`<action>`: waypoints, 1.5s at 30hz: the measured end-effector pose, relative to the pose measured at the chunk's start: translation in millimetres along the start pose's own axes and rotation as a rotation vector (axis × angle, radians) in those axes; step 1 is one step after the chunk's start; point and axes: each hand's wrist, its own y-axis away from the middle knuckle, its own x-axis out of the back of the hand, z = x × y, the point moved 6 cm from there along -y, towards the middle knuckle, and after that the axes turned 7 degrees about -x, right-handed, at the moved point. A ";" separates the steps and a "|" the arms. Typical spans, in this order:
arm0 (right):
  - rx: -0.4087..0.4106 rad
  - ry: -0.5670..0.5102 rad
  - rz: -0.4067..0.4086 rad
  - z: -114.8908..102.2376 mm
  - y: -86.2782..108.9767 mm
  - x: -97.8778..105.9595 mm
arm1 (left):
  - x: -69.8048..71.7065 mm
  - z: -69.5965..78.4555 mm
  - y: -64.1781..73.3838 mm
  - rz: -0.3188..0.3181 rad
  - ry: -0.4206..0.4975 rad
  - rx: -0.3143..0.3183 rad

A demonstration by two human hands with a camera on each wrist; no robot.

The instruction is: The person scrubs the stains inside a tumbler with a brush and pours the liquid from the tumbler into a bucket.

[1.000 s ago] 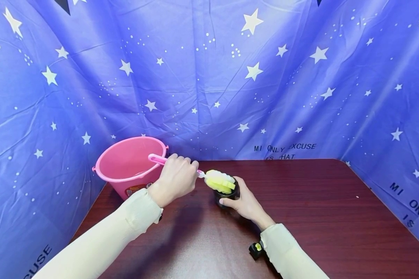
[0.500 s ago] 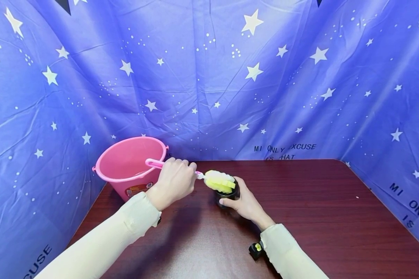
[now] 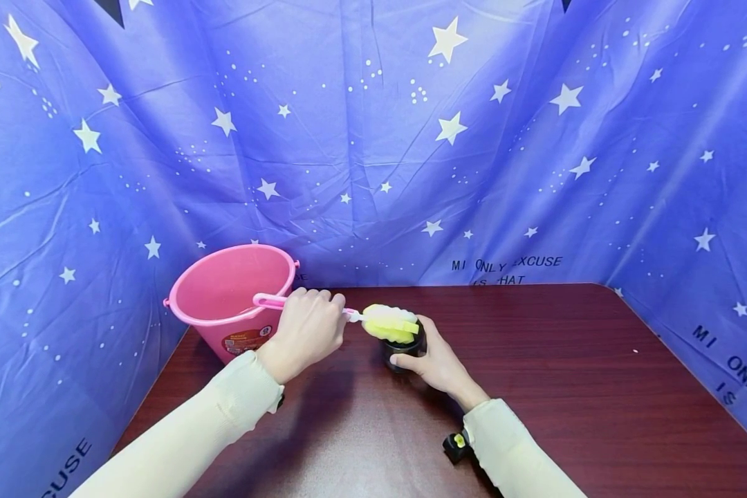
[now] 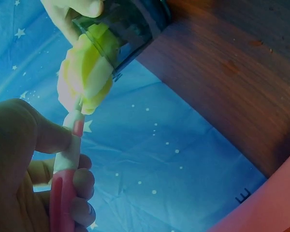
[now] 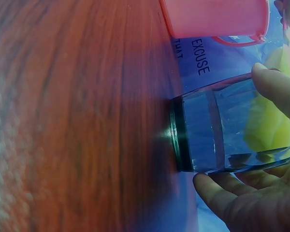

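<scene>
My left hand (image 3: pixel 306 330) grips the pink-and-white handle of a sponge cup brush (image 3: pixel 389 324). The handle slants toward the left, its looped end (image 3: pixel 268 300) overlapping the bucket's rim in the head view. Part of the yellow-and-white sponge head (image 4: pixel 82 77) sits inside the mouth of a dark see-through glass (image 3: pixel 401 358), and the rest sticks out. Fingers and thumb of my right hand (image 3: pixel 440 363) wrap round the glass from the right. In the right wrist view the glass's base (image 5: pixel 179 135) is right at the tabletop, and yellow sponge shows through its wall.
A pink bucket (image 3: pixel 224 319) with a label stands on the left of the dark red wooden table (image 3: pixel 566 366). Blue cloth (image 3: pixel 348 138) printed with white stars hangs behind and along both sides. A small black device (image 3: pixel 456 447) is at my right wrist.
My left hand has moved slightly left, and the brush handle's looped end has dropped lower and left. The sponge stays in the glass's mouth; my right hand keeps its hold.
</scene>
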 end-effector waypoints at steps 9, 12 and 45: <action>0.009 -0.011 -0.006 1.0 0.3 -0.3 | -2.7 0.0 7.8 0.023 -0.001 0.031; 0.022 -0.006 -0.002 -0.1 0.5 0.0 | -3.3 0.0 9.8 0.029 0.002 0.037; -0.006 0.004 0.001 0.2 1.3 -0.3 | -7.1 -3.2 28.9 0.042 0.075 0.142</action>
